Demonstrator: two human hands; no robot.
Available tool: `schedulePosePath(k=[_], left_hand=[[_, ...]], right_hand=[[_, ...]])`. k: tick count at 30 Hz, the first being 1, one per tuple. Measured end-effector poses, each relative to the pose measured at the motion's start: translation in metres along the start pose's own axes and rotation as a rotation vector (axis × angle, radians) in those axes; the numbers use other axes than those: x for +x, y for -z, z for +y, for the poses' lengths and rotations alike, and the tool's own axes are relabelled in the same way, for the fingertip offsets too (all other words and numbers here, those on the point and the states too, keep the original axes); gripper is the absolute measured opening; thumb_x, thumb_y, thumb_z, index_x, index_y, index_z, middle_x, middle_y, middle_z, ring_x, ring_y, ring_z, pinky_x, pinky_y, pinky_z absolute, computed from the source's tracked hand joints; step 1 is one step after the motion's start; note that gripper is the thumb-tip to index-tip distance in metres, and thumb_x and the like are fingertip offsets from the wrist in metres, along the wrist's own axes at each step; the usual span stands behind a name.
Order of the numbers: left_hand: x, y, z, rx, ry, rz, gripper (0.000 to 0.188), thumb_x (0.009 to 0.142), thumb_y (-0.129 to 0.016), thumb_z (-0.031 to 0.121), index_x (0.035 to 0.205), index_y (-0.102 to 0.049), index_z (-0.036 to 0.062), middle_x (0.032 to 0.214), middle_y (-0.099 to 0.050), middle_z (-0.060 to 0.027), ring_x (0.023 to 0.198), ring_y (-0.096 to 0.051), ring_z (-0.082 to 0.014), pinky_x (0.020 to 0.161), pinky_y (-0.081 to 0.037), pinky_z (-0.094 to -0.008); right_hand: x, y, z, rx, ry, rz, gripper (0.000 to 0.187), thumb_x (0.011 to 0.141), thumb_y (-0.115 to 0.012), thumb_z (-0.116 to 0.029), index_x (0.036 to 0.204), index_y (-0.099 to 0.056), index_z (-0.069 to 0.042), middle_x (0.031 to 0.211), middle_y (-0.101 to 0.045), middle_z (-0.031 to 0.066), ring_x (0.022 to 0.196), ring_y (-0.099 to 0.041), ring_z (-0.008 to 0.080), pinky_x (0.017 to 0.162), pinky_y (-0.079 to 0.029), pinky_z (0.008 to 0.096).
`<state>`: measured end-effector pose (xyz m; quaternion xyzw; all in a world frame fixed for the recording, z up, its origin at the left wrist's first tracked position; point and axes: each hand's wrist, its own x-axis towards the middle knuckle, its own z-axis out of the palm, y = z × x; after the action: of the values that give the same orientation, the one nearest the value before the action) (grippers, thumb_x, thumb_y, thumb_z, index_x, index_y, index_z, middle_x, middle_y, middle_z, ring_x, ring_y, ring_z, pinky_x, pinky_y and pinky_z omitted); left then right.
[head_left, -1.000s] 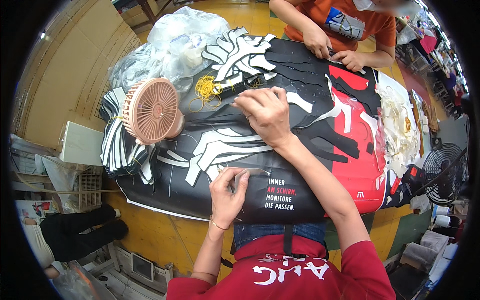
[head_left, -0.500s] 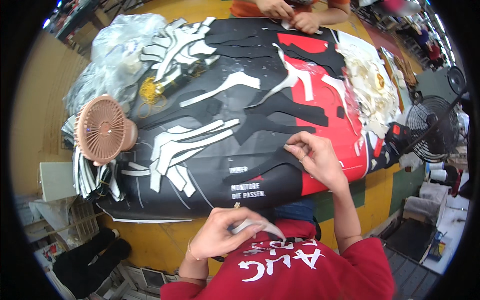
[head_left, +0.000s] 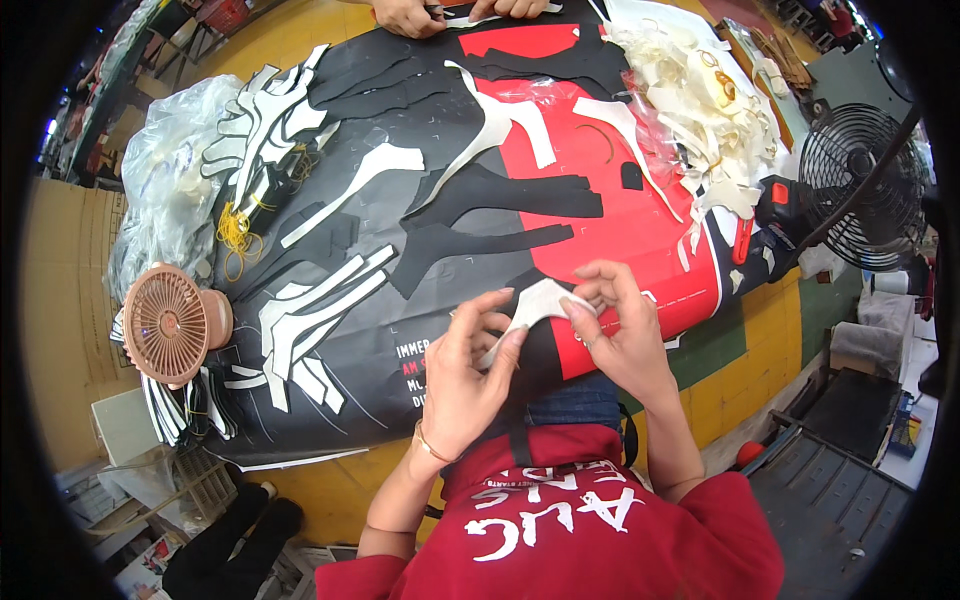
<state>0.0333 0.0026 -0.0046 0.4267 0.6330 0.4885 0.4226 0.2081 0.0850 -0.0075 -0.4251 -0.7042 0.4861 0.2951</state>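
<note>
Above the near edge of the surface, the white piece spans the two hands, the left grip pinching its left end between thumb and fingers, the right grip clamped on its right end. Light, even pressure from both sides should keep the curve from stretching or creasing; whether it touches the black piece beneath, I cannot tell.
</note>
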Motion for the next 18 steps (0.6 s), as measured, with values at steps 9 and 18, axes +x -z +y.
schedulePosePath(k=[9,18], left_hand=[[0.014,0.005,-0.011,0.353,-0.135,0.017,0.014,0.088,-0.065,-0.006,0.1,-0.071,-0.0014,0.079,-0.064,-0.0076,0.061,-0.061,-0.0117,0.06,-0.049,-0.0252],[0.015,0.002,-0.009,0.356,-0.079,0.032,0.016,0.088,-0.065,-0.005,0.101,-0.073,0.0008,0.08,-0.064,-0.0084,0.061,-0.059,-0.0149,0.059,-0.048,-0.0271]], right_hand=[[0.018,-0.004,0.009,-0.161,-0.063,-0.023,0.033,0.091,-0.07,-0.005,0.116,-0.05,0.0,0.078,-0.066,0.008,0.071,-0.063,0.0152,0.067,-0.048,0.0299],[0.019,-0.009,0.011,-0.153,-0.114,-0.024,0.032,0.092,-0.069,-0.004,0.114,-0.047,0.001,0.077,-0.064,0.0081,0.066,-0.059,0.0134,0.062,-0.048,0.0288]])
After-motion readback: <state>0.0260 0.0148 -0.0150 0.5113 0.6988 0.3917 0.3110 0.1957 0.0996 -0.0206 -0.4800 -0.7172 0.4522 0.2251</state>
